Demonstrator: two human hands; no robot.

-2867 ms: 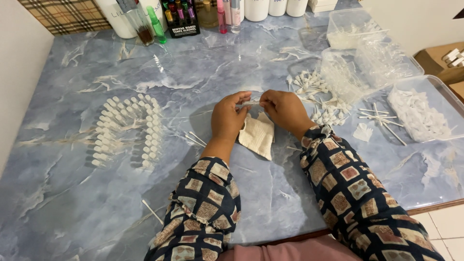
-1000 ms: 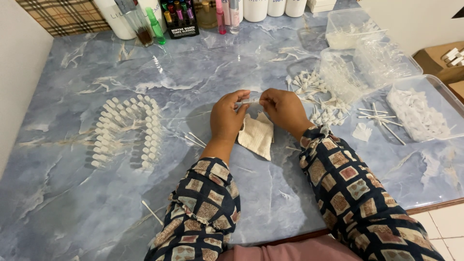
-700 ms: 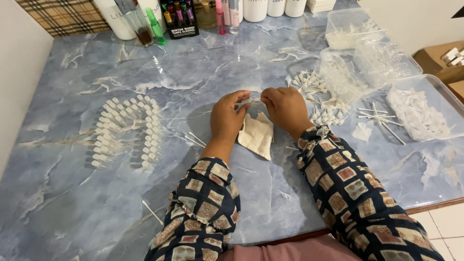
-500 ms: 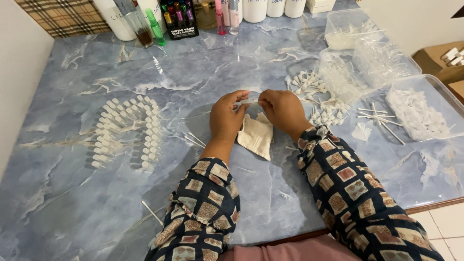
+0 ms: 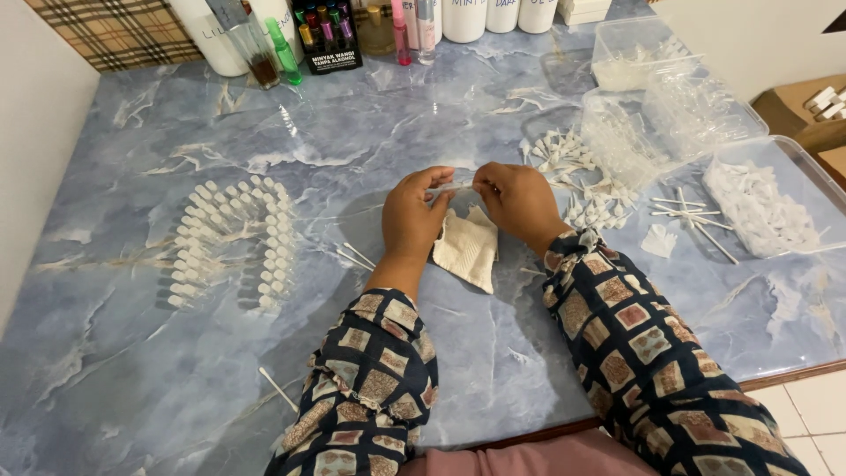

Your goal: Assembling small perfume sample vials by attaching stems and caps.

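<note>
My left hand (image 5: 412, 214) and my right hand (image 5: 516, 199) meet over the middle of the blue marbled table (image 5: 132, 370). Between their fingertips they pinch a small clear tube (image 5: 454, 187), held level. Just below the hands lies a folded white cloth (image 5: 467, 249). To the left, rows of small clear vials with white caps (image 5: 233, 242) lie side by side on the table. A few thin white sticks (image 5: 352, 256) lie between the vials and my left hand.
Loose white caps (image 5: 577, 181) lie right of my hands. Clear plastic tubs (image 5: 762, 207) with white parts and sticks stand at the right edge. Bottles and jars (image 5: 330, 35) line the far edge. One white stick (image 5: 278, 390) lies near the front.
Both hands stay at the same spot, holding the small tube; only slight finger movement shows.
</note>
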